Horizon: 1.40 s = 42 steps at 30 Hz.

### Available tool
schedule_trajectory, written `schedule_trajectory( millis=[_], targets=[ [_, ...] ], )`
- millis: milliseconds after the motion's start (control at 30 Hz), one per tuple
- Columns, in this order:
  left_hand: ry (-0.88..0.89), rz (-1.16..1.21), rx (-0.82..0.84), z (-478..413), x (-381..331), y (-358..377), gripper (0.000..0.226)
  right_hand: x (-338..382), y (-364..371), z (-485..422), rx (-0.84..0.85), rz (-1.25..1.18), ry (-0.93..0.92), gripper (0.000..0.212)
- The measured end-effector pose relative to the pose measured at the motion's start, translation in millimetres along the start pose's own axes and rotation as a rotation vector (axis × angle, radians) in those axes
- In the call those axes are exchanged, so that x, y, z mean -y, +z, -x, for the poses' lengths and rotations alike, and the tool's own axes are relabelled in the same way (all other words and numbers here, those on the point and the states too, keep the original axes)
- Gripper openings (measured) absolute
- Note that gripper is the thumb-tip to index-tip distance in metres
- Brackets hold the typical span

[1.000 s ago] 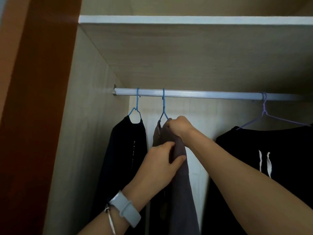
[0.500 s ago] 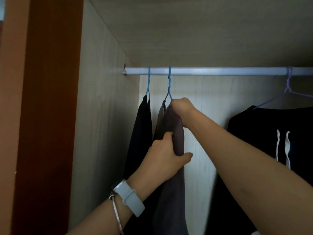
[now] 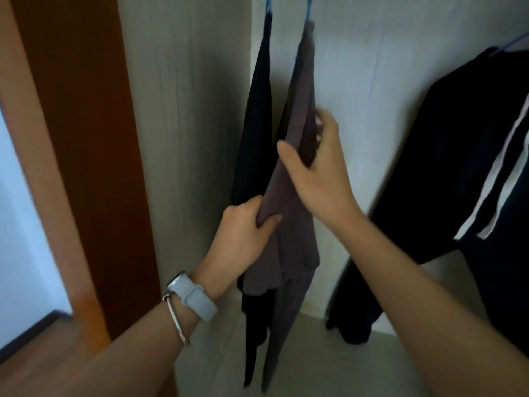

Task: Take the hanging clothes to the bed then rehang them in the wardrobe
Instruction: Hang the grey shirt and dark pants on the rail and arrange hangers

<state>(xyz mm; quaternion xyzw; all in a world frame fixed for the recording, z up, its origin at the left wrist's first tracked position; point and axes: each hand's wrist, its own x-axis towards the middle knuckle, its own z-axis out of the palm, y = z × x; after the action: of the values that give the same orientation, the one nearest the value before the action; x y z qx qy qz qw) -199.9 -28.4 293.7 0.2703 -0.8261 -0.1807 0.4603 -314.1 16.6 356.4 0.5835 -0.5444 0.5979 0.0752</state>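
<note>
Head view: the grey garment (image 3: 300,96), hanging from a blue hanger (image 3: 308,11) inside the wardrobe, is gripped by the curled left hand (image 3: 246,233) and, higher, clasped between thumb and fingers of the right hand (image 3: 320,173), which earlier held its top.

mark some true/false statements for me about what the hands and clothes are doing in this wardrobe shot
1. The left hand grips the grey garment. True.
2. The right hand holds the black striped garment. False: it holds the grey garment, above the left hand; the striped one hangs apart, to the right.
3. A watch sits on the left wrist. True.
4. The grey garment lies on a bed. False: it hangs from a blue hanger in the wardrobe.
5. The grey garment hangs right of a plain black garment. True.
</note>
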Motion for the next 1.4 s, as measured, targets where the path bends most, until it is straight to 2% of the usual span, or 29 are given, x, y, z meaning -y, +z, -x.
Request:
schedule_trajectory(
  millis=[133, 200, 233, 300, 400, 467, 533, 567, 600, 767, 867, 933, 1067, 1200, 1400],
  targets=[
    [-0.307, -0.054, 0.132, 90, 43, 16, 0.019, -65, 14, 110, 0.160, -0.112, 0.235, 0.079],
    [-0.473, -0.041, 0.209, 153, 68, 23, 0.016, -102, 20, 170, 0.308, -0.018, 0.378, 0.075],
    [-0.558, -0.044, 0.236, 187, 78, 24, 0.013, -119, 23, 202, 0.412, 0.073, 0.470, 0.069],
    [-0.769, -0.062, 0.268, 259, 94, 18, 0.021, -149, 26, 265, 0.697, 0.225, 0.640, 0.056],
    [-1.058, -0.122, 0.326, 364, 108, -1, 0.033, -170, 27, 342, 1.126, 0.330, 0.871, 0.047],
    [-1.262, -0.131, 0.355, 429, 113, -17, 0.040, -171, 34, 372, 1.353, 0.368, 0.918, 0.040],
    [-1.452, -0.116, 0.350, 487, 111, -34, 0.038, -165, 49, 390, 1.546, 0.396, 0.936, 0.021],
    [-1.531, -0.100, 0.330, 511, 108, -42, 0.036, -161, 61, 397, 1.602, 0.393, 0.933, 0.016],
    [-1.612, -0.074, 0.303, 532, 105, -49, 0.033, -158, 74, 403, 1.626, 0.389, 0.932, 0.020],
    [-1.974, 0.044, -0.038, 599, 111, -90, 0.014, -128, 161, 428, 1.751, 0.367, 0.961, 0.027],
    [-2.091, 0.131, -0.279, 610, 129, -116, 0.005, -108, 224, 439, 1.798, 0.362, 0.959, 0.024],
    [-2.116, 0.169, -0.366, 615, 141, -135, 0.005, -91, 268, 440, 1.829, 0.380, 0.935, 0.021],
    [-2.180, 0.288, -0.656, 628, 165, -175, 0.022, -50, 361, 433, 1.924, 0.361, 0.745, 0.026],
    [-2.219, 0.402, -0.921, 640, 181, -213, 0.014, -1, 449, 420, 1.912, 0.299, 0.649, 0.016],
    [-2.220, 0.492, -1.322, 677, 193, -244, 0.018, 68, 563, 436, 2.062, 0.331, 0.361, 0.013]
  ],
)
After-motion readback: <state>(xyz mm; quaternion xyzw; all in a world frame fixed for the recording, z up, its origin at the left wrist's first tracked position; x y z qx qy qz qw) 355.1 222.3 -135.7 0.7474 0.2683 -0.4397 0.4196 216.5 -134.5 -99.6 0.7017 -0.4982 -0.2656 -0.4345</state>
